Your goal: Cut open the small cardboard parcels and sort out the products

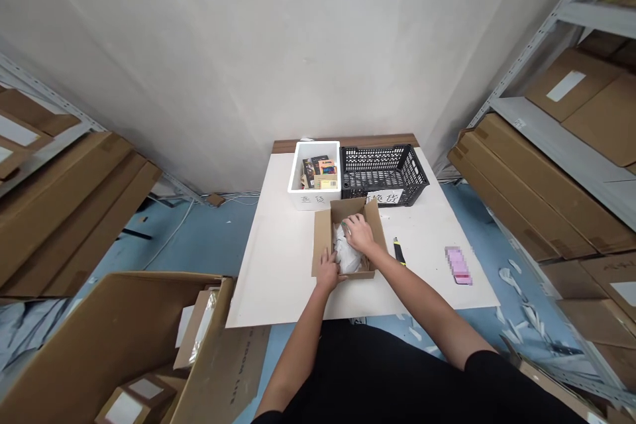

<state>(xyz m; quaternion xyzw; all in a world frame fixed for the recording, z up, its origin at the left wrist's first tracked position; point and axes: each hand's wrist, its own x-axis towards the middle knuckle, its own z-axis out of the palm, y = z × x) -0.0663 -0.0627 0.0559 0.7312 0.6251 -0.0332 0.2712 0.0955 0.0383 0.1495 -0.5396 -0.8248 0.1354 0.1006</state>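
Fingers [350, 230] of the right hand [360, 235] are bent downward inside the open box [322, 238] and they lie on the far end of a white packet [345, 256]. They are slightly apart, but whether they really pinch the wrapping or only press on it, I cannot tell at this size. The left hand [328, 270] is at the near left corner of the box, with its fingers closed over the near wall, so this hand holds the box and not the packet.

The box stands on the white bench [283, 265], about in the middle, and its long axis runs away from the person. The packet lies inside along the same line, more toward the left wall and the near wall. It stretches from under the right hand back toward the person, so the right hand is the nearer one to it; the left hand is just beside it, with the cardboard wall between.

Behind the box, touching or almost touching its far flap, stand a white bin [298, 169] with small colourful packs and a black crate [382, 172], side by side. A cutter [399, 250] lies on the bench just right of the box, beside the right forearm, and a pink thing [458, 265] lies further right, well apart. A big carton [99, 344] stands on the floor at the left.
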